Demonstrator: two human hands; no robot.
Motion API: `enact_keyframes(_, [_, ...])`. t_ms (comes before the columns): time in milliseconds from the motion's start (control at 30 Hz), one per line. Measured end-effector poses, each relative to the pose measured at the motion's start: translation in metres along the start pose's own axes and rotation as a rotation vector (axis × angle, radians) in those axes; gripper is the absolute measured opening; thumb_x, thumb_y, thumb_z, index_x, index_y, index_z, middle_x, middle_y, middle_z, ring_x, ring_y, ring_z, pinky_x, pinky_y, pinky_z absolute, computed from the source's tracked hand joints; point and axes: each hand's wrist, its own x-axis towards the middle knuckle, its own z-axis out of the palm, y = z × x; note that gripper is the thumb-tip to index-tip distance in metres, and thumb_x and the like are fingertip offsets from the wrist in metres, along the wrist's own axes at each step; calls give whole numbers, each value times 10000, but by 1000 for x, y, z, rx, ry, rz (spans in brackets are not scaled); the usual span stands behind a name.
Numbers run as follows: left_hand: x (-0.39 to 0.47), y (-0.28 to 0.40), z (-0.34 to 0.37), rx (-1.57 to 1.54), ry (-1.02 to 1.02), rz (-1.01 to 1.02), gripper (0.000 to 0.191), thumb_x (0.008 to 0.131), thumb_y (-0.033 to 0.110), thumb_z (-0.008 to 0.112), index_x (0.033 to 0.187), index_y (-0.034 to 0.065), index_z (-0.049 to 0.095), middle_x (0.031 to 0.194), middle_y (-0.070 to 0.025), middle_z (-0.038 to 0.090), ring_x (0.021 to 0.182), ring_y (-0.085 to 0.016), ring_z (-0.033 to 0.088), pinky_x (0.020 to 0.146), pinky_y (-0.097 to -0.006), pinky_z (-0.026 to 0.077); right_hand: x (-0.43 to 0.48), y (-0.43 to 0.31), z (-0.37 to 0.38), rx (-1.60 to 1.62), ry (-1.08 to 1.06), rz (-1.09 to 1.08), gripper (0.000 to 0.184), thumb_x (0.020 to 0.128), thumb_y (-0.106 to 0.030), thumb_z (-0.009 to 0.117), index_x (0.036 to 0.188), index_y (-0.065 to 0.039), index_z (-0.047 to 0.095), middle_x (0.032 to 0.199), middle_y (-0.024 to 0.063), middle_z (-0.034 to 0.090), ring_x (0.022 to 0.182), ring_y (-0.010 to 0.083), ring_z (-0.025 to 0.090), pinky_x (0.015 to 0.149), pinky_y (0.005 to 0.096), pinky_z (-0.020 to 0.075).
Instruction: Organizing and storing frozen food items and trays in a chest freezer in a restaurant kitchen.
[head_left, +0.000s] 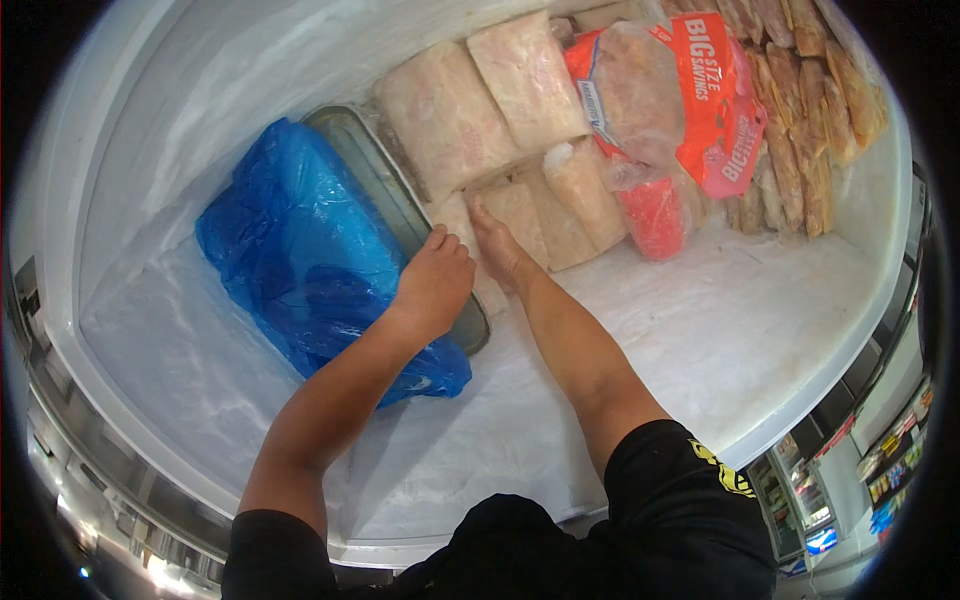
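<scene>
My left hand (437, 281) is curled over the near right rim of a metal tray (367, 161). A crumpled blue plastic bag (307, 217) covers much of that tray, its contents hidden. Just to the right, my right hand (496, 244) reaches down against a narrow pale frozen slab (454, 217) beside the tray. Some of its fingers are out of sight, so a grip on the slab cannot be made out. Right of this hand stand smaller wrapped frozen blocks (517, 217), and larger frozen slabs (442, 112) lie beyond.
Frosted white walls (172, 135) of a chest freezer surround everything. A red-and-clear printed bag (645, 90) and a red packet (654, 217) lie right of the slabs. Long frozen pieces (802, 135) are stacked at far right. The freezer rim (847, 375) curves around; stocked shelves (896, 457) stand outside.
</scene>
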Motion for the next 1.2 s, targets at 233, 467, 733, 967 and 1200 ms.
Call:
enact_keyframes(233, [-18, 3, -11, -41, 1, 18, 263, 744, 149, 662, 982, 40, 687, 984, -125, 640, 1106, -287, 552, 1115, -411, 294, -15, 20, 25, -137, -256, 133, 524, 1001, -451, 456, 1400, -112, 486, 1366, 85, 553, 1261, 210, 507, 1069, 349, 377])
enact_keyframes(467, [24, -5, 12, -291, 78, -157, 472, 755, 110, 657, 1215, 22, 592, 1061, -150, 615, 1180, -294, 526, 1141, -427, 273, -7, 35, 38, 23, -1, 9, 498, 985, -410, 470, 1343, -72, 543, 1320, 131, 593, 1227, 231, 542, 1031, 350, 411])
enact_keyframes(733, [-12, -1, -10, -64, 41, -92, 512, 814, 204, 664, 1287, 24, 580, 1302, -182, 558, 1323, -326, 442, 1183, -475, 174, -7, 31, -4, -938, 180, -137, 407, 929, -334, 487, 1127, -34, 676, 1108, 264, 655, 1074, 370, 620, 942, 419, 460])
enact_keyframes(967, [-88, 9, -28, -314, 537, -617, 569, 868, 234, 682, 1395, 108, 510, 1549, -206, 314, 1446, -371, 274, 1147, -584, 127, 1, 38, -25, -620, 348, -75, 384, 944, -345, 557, 1051, -7, 706, 1081, 127, 719, 984, 249, 657, 877, 325, 489])
enact_keyframes(1200, [-127, -7, 64, -217, 426, -1207, 675, 973, 483, 489, 1556, 205, 292, 1629, -200, 106, 1450, -540, 103, 1110, -696, 120, 13, 56, -25, -663, 363, -115, 505, 931, -344, 587, 1303, -4, 562, 1262, 208, 619, 1209, 307, 555, 1019, 350, 414])
